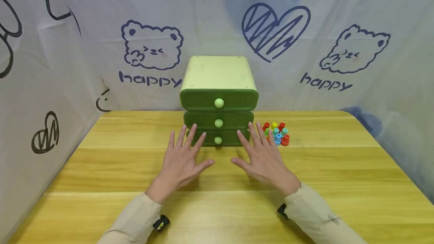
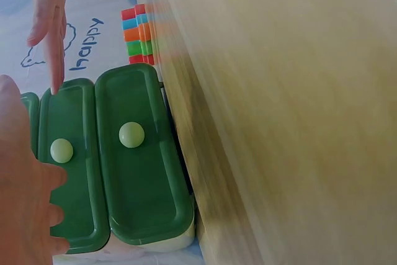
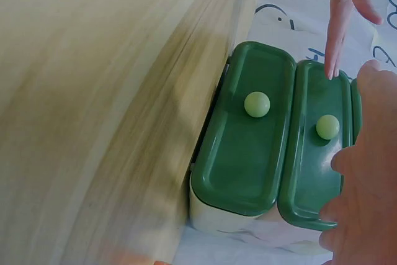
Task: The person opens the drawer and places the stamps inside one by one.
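Both hands are held out over the table with fingers spread, and neither holds anything. In the head view the left hand [image 1: 179, 163] is in front of the left side of a small drawer cabinet [image 1: 218, 72], its fingertips overlapping the lower drawers. The right hand [image 1: 264, 161] mirrors it on the right. The cabinet has a cream body and three green drawers, all closed, each with a round pale green knob [image 1: 219, 103]. Beside the cabinet, just beyond the right fingertips, stands a cluster of small coloured pegs [image 1: 278, 138] in red, yellow, green, blue and orange, partly hidden by that hand.
The wooden table [image 1: 217, 214] carries the cabinet near its back edge. White fabric [image 1: 217, 10] with drawn bears, hearts and lettering hangs behind and at the sides. A dark strap piece [image 1: 161, 223] shows at the left cuff, another [image 1: 283, 211] at the right.
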Action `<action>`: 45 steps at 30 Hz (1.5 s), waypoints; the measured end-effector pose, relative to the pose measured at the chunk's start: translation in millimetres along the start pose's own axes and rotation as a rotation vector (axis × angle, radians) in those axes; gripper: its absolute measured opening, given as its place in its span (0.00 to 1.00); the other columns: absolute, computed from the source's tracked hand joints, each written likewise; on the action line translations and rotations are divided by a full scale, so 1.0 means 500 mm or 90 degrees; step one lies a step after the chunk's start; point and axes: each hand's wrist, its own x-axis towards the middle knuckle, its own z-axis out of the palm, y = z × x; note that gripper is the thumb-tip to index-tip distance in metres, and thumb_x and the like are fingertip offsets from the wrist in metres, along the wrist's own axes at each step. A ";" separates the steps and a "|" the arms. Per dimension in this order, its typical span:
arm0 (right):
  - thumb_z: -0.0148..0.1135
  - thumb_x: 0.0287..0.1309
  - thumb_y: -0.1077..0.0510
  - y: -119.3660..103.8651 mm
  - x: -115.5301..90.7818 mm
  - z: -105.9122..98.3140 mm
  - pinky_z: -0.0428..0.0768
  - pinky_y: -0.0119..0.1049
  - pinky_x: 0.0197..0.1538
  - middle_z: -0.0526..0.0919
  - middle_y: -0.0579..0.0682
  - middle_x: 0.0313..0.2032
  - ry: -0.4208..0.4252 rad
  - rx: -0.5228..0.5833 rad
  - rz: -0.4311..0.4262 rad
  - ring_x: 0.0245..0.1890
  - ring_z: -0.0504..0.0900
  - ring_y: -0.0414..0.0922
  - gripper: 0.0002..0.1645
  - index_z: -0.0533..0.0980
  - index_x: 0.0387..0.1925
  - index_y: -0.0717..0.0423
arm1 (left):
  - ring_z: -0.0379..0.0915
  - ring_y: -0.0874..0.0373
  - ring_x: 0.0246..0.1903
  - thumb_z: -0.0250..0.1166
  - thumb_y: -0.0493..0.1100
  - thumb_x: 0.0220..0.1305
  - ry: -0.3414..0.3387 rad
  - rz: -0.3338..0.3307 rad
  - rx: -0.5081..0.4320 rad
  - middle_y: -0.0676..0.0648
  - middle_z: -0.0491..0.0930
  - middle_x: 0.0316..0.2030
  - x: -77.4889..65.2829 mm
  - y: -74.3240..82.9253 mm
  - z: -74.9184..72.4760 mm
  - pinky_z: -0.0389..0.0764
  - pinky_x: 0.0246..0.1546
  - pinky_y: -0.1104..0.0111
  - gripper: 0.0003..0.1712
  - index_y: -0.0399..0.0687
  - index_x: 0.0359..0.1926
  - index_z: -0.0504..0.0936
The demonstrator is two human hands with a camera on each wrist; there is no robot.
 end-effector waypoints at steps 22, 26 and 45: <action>0.41 0.62 0.25 -0.001 -0.004 0.001 0.37 0.61 0.70 0.42 0.64 0.73 0.008 -0.058 -0.012 0.73 0.32 0.57 0.50 0.55 0.74 0.51 | 0.42 0.36 0.71 0.12 0.82 0.52 -0.021 -0.002 0.047 0.36 0.49 0.72 0.001 -0.016 -0.009 0.43 0.68 0.40 0.64 0.48 0.71 0.65; 0.41 0.63 0.25 -0.003 -0.003 -0.002 0.37 0.60 0.70 0.42 0.64 0.73 0.000 -0.065 -0.012 0.73 0.32 0.57 0.50 0.55 0.74 0.52 | 0.42 0.36 0.71 0.13 0.82 0.53 -0.030 -0.009 0.046 0.37 0.49 0.72 -0.003 -0.021 -0.012 0.42 0.68 0.41 0.63 0.47 0.71 0.64; 0.62 0.63 0.49 -0.036 0.051 -0.031 0.65 0.59 0.63 0.65 0.70 0.64 0.223 0.043 0.020 0.64 0.62 0.64 0.34 0.68 0.64 0.64 | 0.42 0.37 0.70 0.47 0.57 0.75 0.017 -0.196 -0.366 0.35 0.46 0.73 0.039 -0.076 -0.108 0.47 0.69 0.46 0.40 0.34 0.73 0.50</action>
